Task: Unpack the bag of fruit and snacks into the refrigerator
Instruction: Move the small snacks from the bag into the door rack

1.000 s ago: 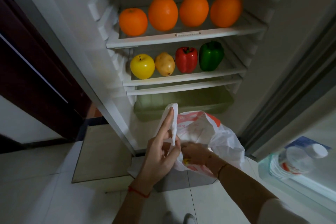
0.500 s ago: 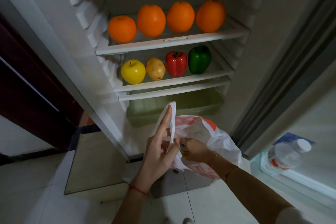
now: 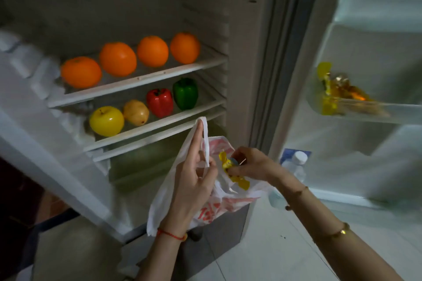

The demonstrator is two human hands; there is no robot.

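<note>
A white plastic bag with red print (image 3: 212, 210) hangs in front of the open refrigerator. My left hand (image 3: 194, 180) pinches the bag's handle and holds it up. My right hand (image 3: 251, 164) is at the bag's mouth, closed on yellow-wrapped candies (image 3: 230, 169) lifted partly out of it. Several oranges (image 3: 117, 59) line the upper shelf (image 3: 146, 78). Below them sit a yellow apple (image 3: 106, 121), a pear (image 3: 136, 112), a red pepper (image 3: 159, 102) and a green pepper (image 3: 185, 93).
The refrigerator door stands open at right; its shelf (image 3: 365, 114) holds yellow and gold wrapped snacks (image 3: 340, 91). A water bottle (image 3: 294, 166) stands in the lower door rack. A greenish crisper drawer (image 3: 146, 159) lies under the shelves. Pale tiled floor (image 3: 274, 253) is below.
My right hand has come up out of the bag with yellow candies in it. My view has swung right, bringing the door shelf with snacks into sight.
</note>
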